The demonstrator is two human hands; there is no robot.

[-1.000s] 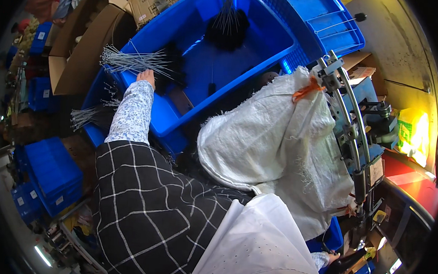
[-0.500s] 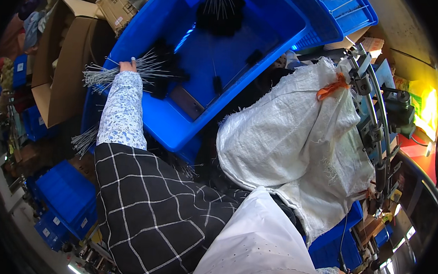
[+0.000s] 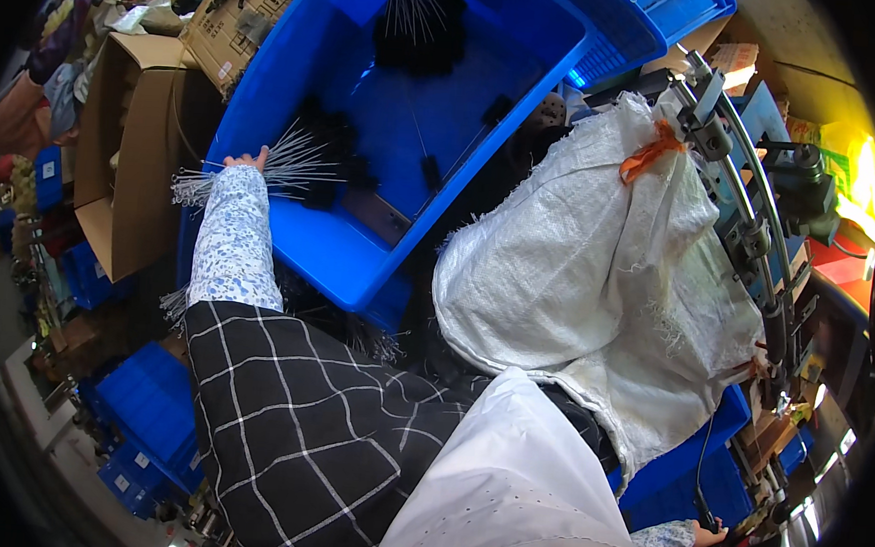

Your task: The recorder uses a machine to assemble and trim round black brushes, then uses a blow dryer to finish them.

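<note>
My left hand is closed around a bundle of thin metal wire stems at the left wall of a large blue bin. These stems fan out over the rim, and black bristle heads lie beside them inside the bin, so they look like wire-handled brushes. Another black brush bunch sits at the bin's far end, its stems pointing up. Low at the right edge, my right hand has its fingers curled beside a dark object with a thin cable; what it grips is too small to make out.
A white woven sack with an orange tie hangs from a curved metal frame on the right. An open cardboard box stands left of the bin. Blue crates are stacked lower left. Black checked cloth covers my left upper arm.
The whole view has shifted and turned slightly. My left hand has come a little nearer along the bin wall, still on the wire stems. More of my right hand shows now.
</note>
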